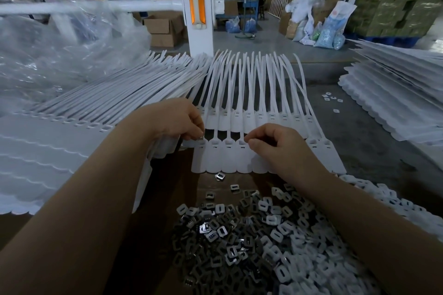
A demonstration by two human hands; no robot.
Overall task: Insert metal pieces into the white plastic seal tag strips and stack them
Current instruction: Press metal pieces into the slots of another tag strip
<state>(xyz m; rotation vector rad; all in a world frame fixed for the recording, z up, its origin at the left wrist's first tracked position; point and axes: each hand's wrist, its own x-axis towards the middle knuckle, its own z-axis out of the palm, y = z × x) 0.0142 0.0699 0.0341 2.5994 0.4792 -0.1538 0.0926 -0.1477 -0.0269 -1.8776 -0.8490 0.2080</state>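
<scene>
Grip: left hand (184, 120) pinches metal piece (201, 137); right hand (275, 143) fingers curled, contents indiscernible
Strip row (223, 158): under both hands
Metal heap (251, 235): nearer than strip row

Two bare forearms enter from the lower corners of the frame, one from the lower left, one from the lower right; neither shows a sleeve, glove, watch or band; the left hand (178, 120) and the right hand (275, 143), near the middle of the frame, carry no rings; the fingernails are short and unpainted.
</scene>
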